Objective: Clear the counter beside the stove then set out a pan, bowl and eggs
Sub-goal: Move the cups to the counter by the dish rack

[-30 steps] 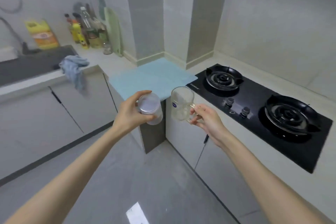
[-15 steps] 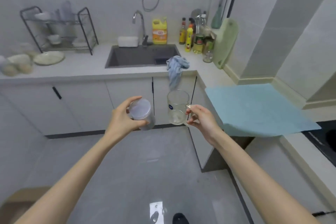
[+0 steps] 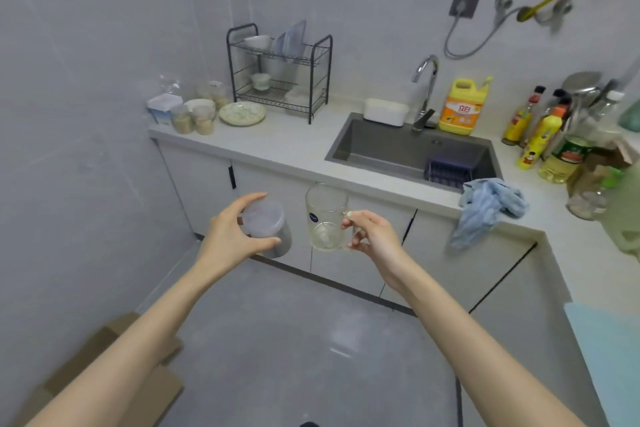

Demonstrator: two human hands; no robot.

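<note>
Head view: my arms reach out over the floor, facing the sink counter [image 3: 294, 146].
Left hand [image 3: 230, 236]: fingers and thumb wrapped round a lidded plastic jar [image 3: 265, 218], held in the air.
Right hand [image 3: 372, 236]: pinching the handle of a glass mug [image 3: 325, 215], upright, just beside the jar.
Blue cloth [image 3: 488, 208]: hangs over the counter edge by the sink [image 3: 398, 149].

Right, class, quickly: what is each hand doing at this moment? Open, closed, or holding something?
Left hand: grips a lidded plastic jar.
Right hand: holds a clear glass mug by its handle.
</note>
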